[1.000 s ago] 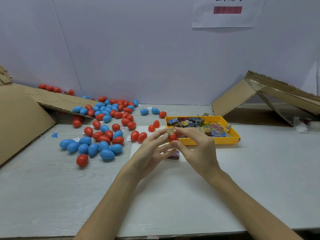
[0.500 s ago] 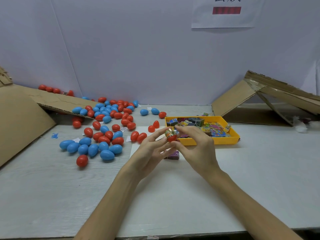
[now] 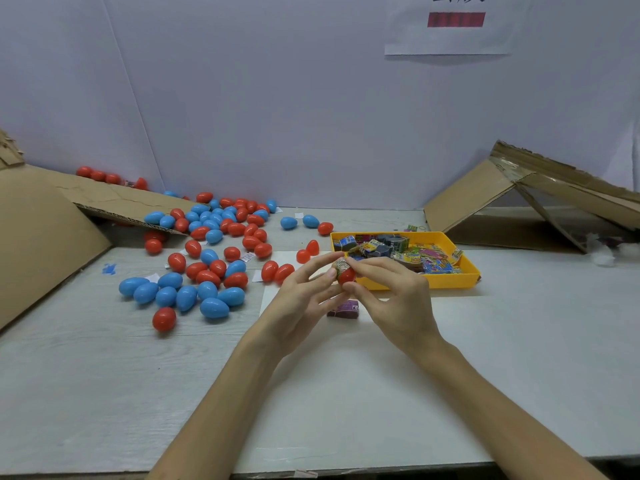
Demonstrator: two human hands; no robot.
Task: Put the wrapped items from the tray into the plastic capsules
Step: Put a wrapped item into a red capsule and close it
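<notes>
Both hands are on one red capsule half (image 3: 347, 277). The left hand (image 3: 304, 301) pinches it from the side. The right hand (image 3: 393, 303) has its thumb under it and its forefinger on the wrapped item (image 3: 341, 264) poking out the top. The long axis is roughly upright, open end up. The wrapper print is too tiny to read. The yellow tray (image 3: 450, 283) sits just behind the grip, and a purple packet (image 3: 344, 309) lies right below it. The wall sign (image 3: 450, 32) has cut-off characters and a red bar.
</notes>
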